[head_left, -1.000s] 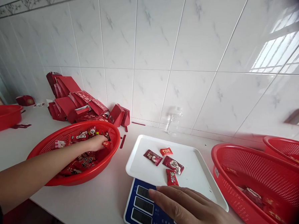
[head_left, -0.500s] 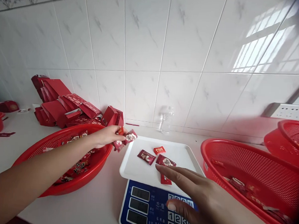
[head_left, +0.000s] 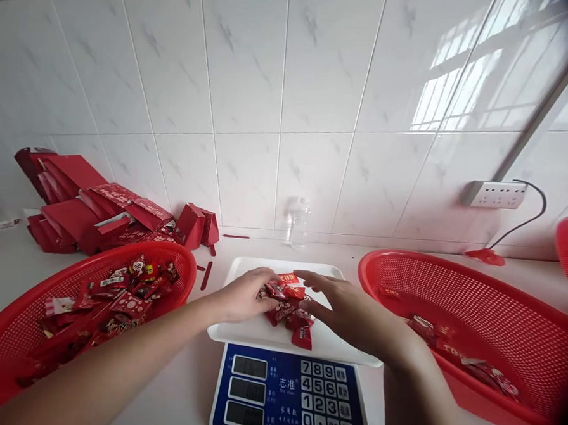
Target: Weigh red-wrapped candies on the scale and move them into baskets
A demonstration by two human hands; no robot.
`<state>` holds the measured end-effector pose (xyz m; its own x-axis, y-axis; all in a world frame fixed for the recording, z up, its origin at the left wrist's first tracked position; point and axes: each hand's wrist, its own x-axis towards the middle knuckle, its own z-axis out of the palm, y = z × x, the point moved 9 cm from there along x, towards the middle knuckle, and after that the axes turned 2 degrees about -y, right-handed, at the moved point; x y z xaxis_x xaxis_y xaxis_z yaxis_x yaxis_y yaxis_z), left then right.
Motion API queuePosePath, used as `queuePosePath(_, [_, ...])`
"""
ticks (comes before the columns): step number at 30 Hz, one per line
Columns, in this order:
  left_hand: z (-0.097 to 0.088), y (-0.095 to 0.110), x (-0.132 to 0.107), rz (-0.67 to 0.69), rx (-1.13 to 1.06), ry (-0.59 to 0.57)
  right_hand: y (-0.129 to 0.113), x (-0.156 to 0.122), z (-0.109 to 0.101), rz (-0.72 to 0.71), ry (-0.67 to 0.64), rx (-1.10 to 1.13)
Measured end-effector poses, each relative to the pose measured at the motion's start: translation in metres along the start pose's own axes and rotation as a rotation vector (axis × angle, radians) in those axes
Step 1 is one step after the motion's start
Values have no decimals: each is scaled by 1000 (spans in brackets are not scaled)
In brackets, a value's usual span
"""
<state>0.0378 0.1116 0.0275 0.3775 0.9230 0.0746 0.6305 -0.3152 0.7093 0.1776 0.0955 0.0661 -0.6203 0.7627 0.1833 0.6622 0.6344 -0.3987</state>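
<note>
Several wrapped candies [head_left: 286,308], in red and dark red, lie heaped in the middle of the white tray [head_left: 232,332] of a digital scale [head_left: 284,396]. At the heap's left side is my left hand [head_left: 246,294], its fingers curved and apart against the wrappers. From the right reaches my right hand [head_left: 339,304], thumb and fingers spread around the heap's edge. Between them the hands frame the pile, and neither has a candy closed in its grasp. The scale's blue panel has number keys and three displays, whose digits are too faint to read.
A red basket [head_left: 185,290] of wrapped candies stands left, and another red basket [head_left: 480,280] with fewer wrapped pieces stands right. Red paper boxes [head_left: 74,211] pile up at the back left. A clear bottle [head_left: 298,223] stands by the tiled wall, near a power strip [head_left: 497,195].
My left hand has moved right from beside the left basket to the tray and let go of its candies. More candies now lie heaped there. The view has shifted right.
</note>
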Motion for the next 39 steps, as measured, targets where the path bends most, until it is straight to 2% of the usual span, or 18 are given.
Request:
queuePosePath(2, [14, 9, -4, 90, 107, -90, 4, 4, 4, 34, -29, -9])
queuePosePath(4, [23, 12, -9, 126, 204, -142, 7, 6, 7, 65, -62, -48])
queuePosePath(10, [22, 16, -16, 166, 210, -159, 10, 10, 22, 117, -172, -65])
queuePosePath(14, [20, 10, -18, 138, 196, -107, 18, 15, 31, 155, -202, -93])
queuePosePath(20, [32, -8, -16, 55, 186, -117, 27, 20, 36, 160, -171, -99])
queuePosePath(25, [34, -20, -10, 33, 157, -106, 23, 19, 38, 126, -218, -37])
queuePosePath(31, [33, -12, -7, 53, 173, -104, 17, 17, 35, 128, -211, -37])
queuePosePath(35, [37, -2, -8, 51, 279, -175, 25, 17, 32, 185, -211, -112])
queuePosePath(39, [34, 0, -10, 50, 289, -190, 38, 18, 31, 205, -207, -96])
